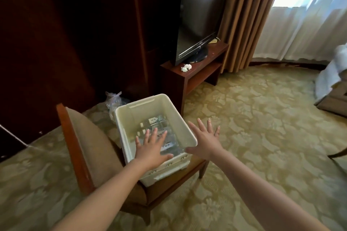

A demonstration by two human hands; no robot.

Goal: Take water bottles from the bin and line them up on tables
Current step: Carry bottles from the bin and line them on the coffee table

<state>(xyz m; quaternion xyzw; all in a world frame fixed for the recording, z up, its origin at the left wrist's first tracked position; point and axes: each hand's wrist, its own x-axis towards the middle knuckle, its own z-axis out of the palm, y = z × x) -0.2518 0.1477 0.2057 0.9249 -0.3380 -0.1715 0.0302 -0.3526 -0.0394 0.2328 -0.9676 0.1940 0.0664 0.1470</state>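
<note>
Both forearms extend forward from the lower edge of the view. The left hand (150, 148) is flat with fingers straight and spread, poised over the near half of the open bin (152, 108), and grips nothing. The right hand (205, 139) is likewise spread flat and empty, positioned at the bin's right rim, with its fingers reaching past that rim over the carpet (262, 127). The bin is a white plastic tub with straight walls and a moulded handle slot at its far rim. It rests on the seat of a wooden armchair (88, 137), whose padded backrest stands just left of the tub. The water bottles (157, 120) lie on their sides on the bin floor, clear with white labels. The left hand covers part of them, so their count cannot be determined. Patterned carpet lies open to the right of the chair and runs back to the window. A knotted clear plastic bag (114, 99) sits on the floor behind the bin, against the dark wood wall panelling (75, 33). Beyond it, a low wooden TV stand (214, 52) carries a flat-screen television (199, 15) and a crumpled tissue (186, 67) near its front corner. Brown curtains (242, 15) and white sheers (309, 30) close the far side.
</note>
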